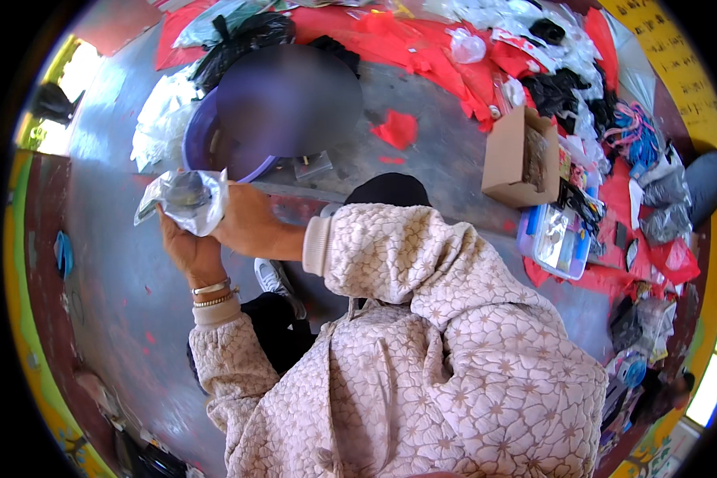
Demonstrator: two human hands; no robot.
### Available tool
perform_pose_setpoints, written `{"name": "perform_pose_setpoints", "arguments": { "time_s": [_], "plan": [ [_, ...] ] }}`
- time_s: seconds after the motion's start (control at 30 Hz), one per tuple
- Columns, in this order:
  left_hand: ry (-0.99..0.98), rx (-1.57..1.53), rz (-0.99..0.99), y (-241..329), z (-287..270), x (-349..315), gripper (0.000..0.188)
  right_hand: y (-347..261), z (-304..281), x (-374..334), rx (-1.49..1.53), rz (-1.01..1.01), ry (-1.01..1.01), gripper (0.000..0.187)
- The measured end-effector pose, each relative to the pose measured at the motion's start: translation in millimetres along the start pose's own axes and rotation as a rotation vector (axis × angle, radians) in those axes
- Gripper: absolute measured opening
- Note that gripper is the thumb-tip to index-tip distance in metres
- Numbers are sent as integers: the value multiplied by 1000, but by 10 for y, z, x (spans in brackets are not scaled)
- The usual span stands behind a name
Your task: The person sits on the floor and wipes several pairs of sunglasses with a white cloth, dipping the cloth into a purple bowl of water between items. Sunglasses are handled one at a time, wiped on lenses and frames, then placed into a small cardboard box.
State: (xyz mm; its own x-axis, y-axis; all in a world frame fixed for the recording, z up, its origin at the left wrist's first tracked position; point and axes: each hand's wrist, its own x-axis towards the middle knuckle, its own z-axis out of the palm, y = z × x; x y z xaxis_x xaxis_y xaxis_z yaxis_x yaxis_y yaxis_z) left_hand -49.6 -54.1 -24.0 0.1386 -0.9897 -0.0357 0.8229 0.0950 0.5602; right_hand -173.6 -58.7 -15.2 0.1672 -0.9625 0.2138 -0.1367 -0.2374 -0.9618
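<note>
Both my hands hold a transparent plastic bag (pixel 203 213) with something greyish and round inside that I cannot make out. My left hand (pixel 185 248) grips the bag from below, its fingers closed against the plastic; bracelets circle that wrist. My right hand (pixel 251 221) is closed on the bag's right side, its fingertips partly hidden. Just beyond the hands stands a purple basin (pixel 191 142), its far side covered by a blurred dark oval. A small flat plastic packet (pixel 313 165) lies to the right of the basin.
White plastic bags (pixel 161 119) and a black bag (pixel 251 36) lie about the basin. At the right are an open cardboard box (pixel 508 155) and a plastic bin (pixel 562 243). Red sheeting (pixel 390 48) spreads along the far side. My shoe (pixel 275 279) rests below my hands.
</note>
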Motion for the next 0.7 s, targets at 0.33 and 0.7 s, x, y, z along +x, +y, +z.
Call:
{"name": "perform_pose_setpoints", "arguments": {
  "time_s": [0.33, 0.7],
  "plan": [
    [-130, -348, 2, 416, -125, -61, 35, 110, -330, 180, -263, 66, -145, 19],
    [-101, 555, 121, 309, -48, -276, 28, -538, -306, 77, -334, -748, -70, 26]
  ]
}}
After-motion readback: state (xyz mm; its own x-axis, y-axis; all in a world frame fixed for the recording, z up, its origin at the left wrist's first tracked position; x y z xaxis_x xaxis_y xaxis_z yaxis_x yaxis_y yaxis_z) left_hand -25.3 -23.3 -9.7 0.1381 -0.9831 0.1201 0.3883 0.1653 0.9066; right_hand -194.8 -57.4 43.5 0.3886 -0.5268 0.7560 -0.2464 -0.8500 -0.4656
